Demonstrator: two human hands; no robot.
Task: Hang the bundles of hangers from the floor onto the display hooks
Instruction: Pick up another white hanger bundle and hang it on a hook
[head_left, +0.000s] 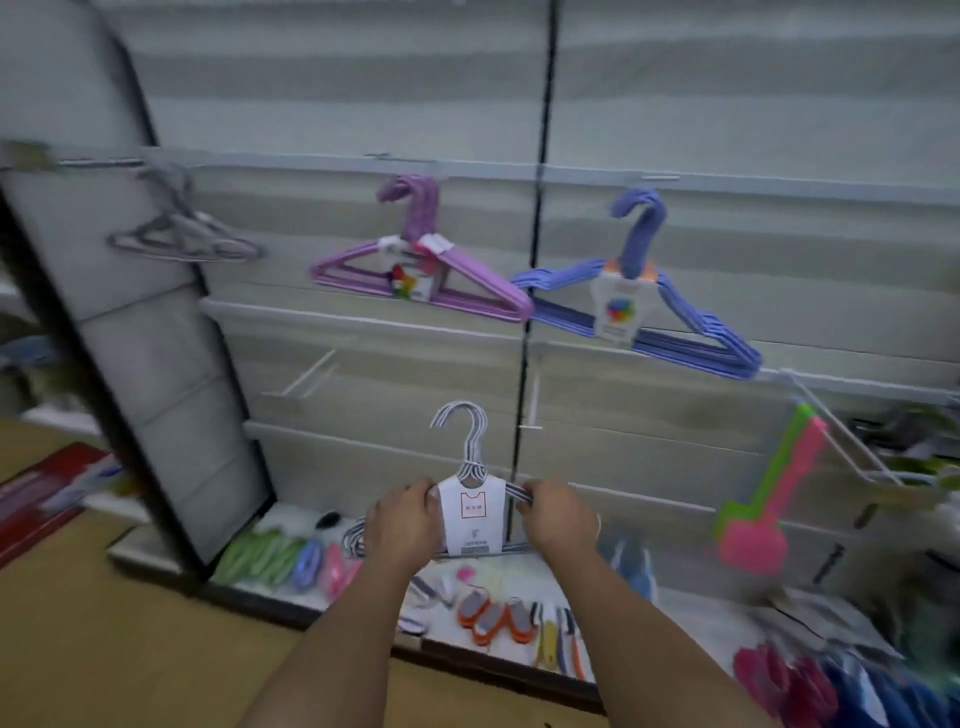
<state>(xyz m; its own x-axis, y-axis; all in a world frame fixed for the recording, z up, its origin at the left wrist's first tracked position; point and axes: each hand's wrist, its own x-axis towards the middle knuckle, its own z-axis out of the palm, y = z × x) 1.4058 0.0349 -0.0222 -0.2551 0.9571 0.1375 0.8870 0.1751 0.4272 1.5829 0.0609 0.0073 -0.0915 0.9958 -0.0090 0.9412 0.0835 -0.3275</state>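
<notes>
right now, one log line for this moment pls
step: hanging | left hand + right hand: grip white hanger bundle, upright, below empty hook | purple bundle, blue bundle: hung

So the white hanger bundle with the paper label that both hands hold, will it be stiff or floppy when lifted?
Probably stiff: the white hanger bundle keeps its flat shape, hooks upright, with the left hand and right hand gripping only its shoulders. It looks thin-wired, so likely light. The paper label bands the hangers, so they should stay together, though it may tear.
</notes>
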